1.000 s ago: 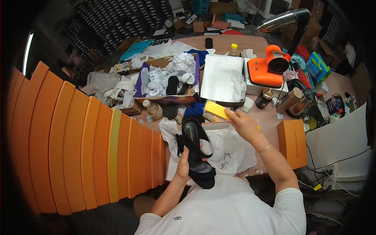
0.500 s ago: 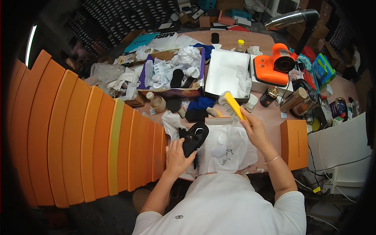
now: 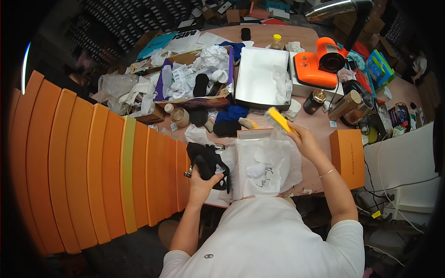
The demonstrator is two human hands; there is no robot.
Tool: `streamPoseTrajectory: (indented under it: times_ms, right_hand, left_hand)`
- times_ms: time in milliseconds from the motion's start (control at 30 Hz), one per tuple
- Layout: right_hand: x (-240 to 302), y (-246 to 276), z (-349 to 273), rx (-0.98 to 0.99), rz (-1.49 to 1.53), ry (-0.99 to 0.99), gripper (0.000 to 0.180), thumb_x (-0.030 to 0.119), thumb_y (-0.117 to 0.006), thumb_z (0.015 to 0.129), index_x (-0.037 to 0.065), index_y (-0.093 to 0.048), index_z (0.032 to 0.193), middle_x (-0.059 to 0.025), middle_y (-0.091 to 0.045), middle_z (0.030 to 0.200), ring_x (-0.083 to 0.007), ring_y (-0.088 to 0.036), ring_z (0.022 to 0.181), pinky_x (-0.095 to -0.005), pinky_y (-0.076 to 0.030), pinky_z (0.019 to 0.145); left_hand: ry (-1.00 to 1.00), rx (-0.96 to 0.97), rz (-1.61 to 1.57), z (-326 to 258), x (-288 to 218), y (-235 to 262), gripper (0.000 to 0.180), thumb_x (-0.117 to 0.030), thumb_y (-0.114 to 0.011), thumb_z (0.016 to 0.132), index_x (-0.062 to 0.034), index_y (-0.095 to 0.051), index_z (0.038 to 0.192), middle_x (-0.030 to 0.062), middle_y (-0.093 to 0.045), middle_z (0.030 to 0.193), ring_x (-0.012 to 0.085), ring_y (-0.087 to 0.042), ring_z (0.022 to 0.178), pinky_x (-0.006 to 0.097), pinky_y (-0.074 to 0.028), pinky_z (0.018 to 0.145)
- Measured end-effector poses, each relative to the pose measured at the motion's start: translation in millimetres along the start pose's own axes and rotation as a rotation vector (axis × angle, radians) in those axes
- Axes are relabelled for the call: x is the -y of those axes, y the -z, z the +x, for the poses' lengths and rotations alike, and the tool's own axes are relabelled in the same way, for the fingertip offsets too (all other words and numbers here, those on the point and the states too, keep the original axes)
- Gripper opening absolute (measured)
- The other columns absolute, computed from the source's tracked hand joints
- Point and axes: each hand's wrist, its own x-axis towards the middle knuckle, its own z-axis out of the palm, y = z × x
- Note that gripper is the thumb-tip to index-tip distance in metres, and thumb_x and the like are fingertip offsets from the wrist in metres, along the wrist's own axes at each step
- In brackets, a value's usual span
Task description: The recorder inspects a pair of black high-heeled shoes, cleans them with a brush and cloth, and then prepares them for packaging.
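Observation:
My left hand (image 3: pixel 200 187) grips a black shoe (image 3: pixel 211 156), with straps and a buckle, close to the orange stack on the left. The shoe is turned so that its dark heel part faces me; my fingers are partly hidden behind it. In my right hand (image 3: pixel 307 142) is a yellow scrubbing brush (image 3: pixel 279 119), its pale bristles facing down and left, away from the shoe. Between my hands lies white tissue paper (image 3: pixel 245 160) with dark writing, spread over an open box, and a crumpled white wad (image 3: pixel 256 170) sits on it.
Stacked orange boxes (image 3: pixel 106 171) wall off the left. An orange box (image 3: pixel 347 160) stands at right. Farther back are a purple carton (image 3: pixel 222 100) of crumpled paper, a white-lined box (image 3: pixel 262 74), an orange blower (image 3: pixel 317 69), a dark jar (image 3: pixel 315 102) and a bottle (image 3: pixel 180 116).
My left hand has moved a little left and turned the shoe over, so a different side shows. The brush has stayed in my right hand, tilting slightly flatter.

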Motion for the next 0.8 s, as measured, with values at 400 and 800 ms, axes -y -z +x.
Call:
streamPoseTrajectory:
  times_ms: [400, 800]
  right_hand:
    - [-124.6, -111.7, -22.4, -0.117, 0.195, -0.525, 0.041, 0.017, -0.059, 0.094, 0.004, -0.053, 0.133, -0.0048, -0.058, 0.072, -0.0129, -0.054, 0.064, -0.0296, -0.045, 0.058]
    - [-111.9, -99.9, 32.3, 0.259, -0.004, -0.409, 0.05, 0.021, -0.067, 0.084, 0.007, -0.055, 0.13, -0.024, -0.064, 0.113, -0.0373, -0.063, 0.105, -0.0423, -0.049, 0.091]
  left_hand:
    - [0.564, -0.175, -0.964, 8.2, 10.0, -28.4, 0.033, -0.026, -0.063, 0.094, -0.0075, -0.054, 0.12, 0.0049, -0.058, 0.112, 0.0182, -0.057, 0.105, 0.036, -0.048, 0.094]
    - [0.617, 0.059, -1.157, -45.7, 10.8, -30.2, 0.05, -0.008, -0.05, 0.092, -0.0121, -0.035, 0.14, 0.0155, -0.051, 0.132, 0.0267, -0.054, 0.118, 0.042, -0.051, 0.096]
